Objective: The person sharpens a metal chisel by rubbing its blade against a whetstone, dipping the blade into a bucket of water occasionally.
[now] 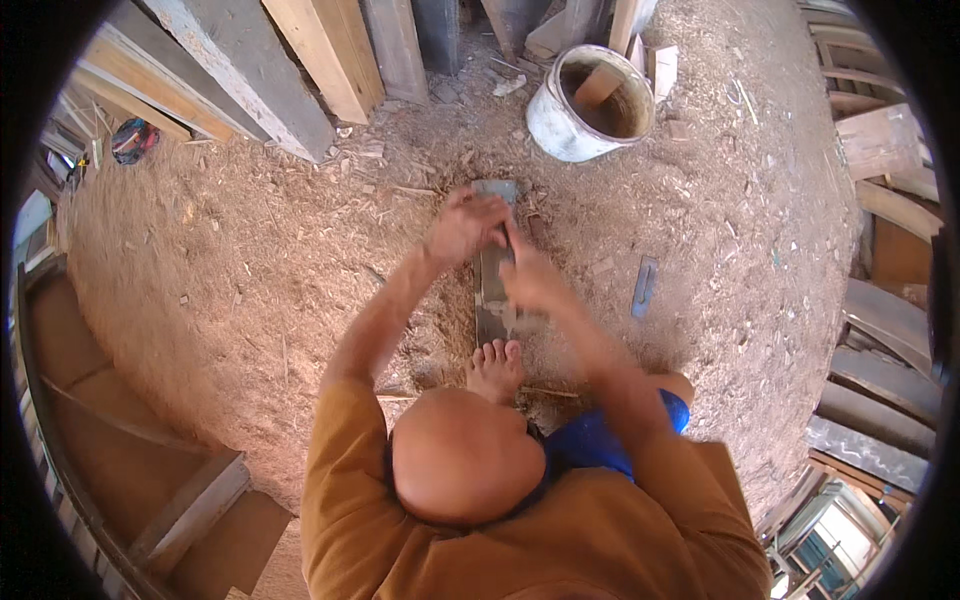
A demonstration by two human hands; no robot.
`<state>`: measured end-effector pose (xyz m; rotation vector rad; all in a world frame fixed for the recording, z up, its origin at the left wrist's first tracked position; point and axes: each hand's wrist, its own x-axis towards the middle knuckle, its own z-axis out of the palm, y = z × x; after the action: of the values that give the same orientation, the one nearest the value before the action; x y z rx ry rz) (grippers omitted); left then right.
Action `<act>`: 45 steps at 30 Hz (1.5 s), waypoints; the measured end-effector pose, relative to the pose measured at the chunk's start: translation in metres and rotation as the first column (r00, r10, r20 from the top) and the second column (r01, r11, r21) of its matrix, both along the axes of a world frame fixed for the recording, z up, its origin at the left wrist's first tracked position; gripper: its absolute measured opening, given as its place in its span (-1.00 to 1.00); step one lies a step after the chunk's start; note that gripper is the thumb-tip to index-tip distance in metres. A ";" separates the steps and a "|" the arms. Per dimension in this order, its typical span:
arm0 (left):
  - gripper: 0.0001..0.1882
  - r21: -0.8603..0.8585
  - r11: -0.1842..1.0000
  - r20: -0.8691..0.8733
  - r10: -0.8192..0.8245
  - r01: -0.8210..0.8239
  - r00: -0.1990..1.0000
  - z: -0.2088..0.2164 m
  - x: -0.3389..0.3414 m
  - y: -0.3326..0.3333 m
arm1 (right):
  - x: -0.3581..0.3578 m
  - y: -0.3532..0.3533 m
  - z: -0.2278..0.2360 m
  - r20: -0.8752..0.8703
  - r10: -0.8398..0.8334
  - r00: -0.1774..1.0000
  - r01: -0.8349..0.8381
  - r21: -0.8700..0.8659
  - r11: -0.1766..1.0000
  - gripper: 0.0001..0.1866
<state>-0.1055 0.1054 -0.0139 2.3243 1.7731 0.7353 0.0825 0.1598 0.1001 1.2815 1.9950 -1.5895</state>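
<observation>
A long, flat grey slab (491,325), which looks like a sharpening stone, lies on the ground before me, with my bare foot at its near end. Over its middle, a narrow dark tool (511,238) is gripped between my hands; its exact kind is hidden by fingers and blur. My left hand (468,230) is closed at the tool's far end. Lower and to the right, my right hand (533,277) is closed round the near part, smeared by motion. Right of the slab lies a flat blue-grey metal blade (644,287) with a slot.
A white bucket (571,140) with a wooden block (598,87) in it stands beyond the slab. Timber planks (325,50) lean at the far left. Curved wooden pieces (890,210) line the right edge; a brown wooden structure (190,510) is at lower left. Wood shavings cover the ground.
</observation>
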 end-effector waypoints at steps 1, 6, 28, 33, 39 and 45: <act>-0.53 -0.039 0.999 0.002 0.001 -0.001 1.000 0.003 -0.007 0.009 | -0.002 0.009 0.003 0.005 -0.010 1.000 0.011 -0.066 0.998 -0.10; -0.51 -0.160 0.984 -0.002 0.078 -0.077 0.997 0.013 0.062 -0.065 | 0.066 -0.069 -0.028 -0.129 0.099 0.987 -0.069 0.219 0.973 -0.10; -0.50 -0.110 0.994 0.110 0.029 -0.016 0.994 0.010 0.004 -0.012 | 0.013 -0.029 -0.027 -0.009 0.076 0.997 -0.072 0.217 0.973 -0.20; -0.45 -0.279 0.960 0.166 0.005 0.042 0.986 0.018 0.006 -0.003 | 0.014 0.008 0.010 0.074 -0.019 0.997 0.033 -0.197 0.980 -0.23; -0.50 -0.111 0.993 0.137 -0.023 0.038 0.990 -0.006 0.070 -0.086 | 0.083 -0.112 -0.058 -0.282 0.012 0.959 0.083 0.324 0.943 -0.25; -0.46 -0.145 0.989 0.059 -0.005 0.014 0.998 0.001 -0.013 0.017 | 0.001 0.015 -0.007 -0.042 -0.028 0.999 0.026 -0.046 0.999 -0.23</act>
<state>-0.1188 0.1228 -0.0128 2.1935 1.7285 0.6428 0.0834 0.1749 0.0926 1.2729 1.9623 -1.6790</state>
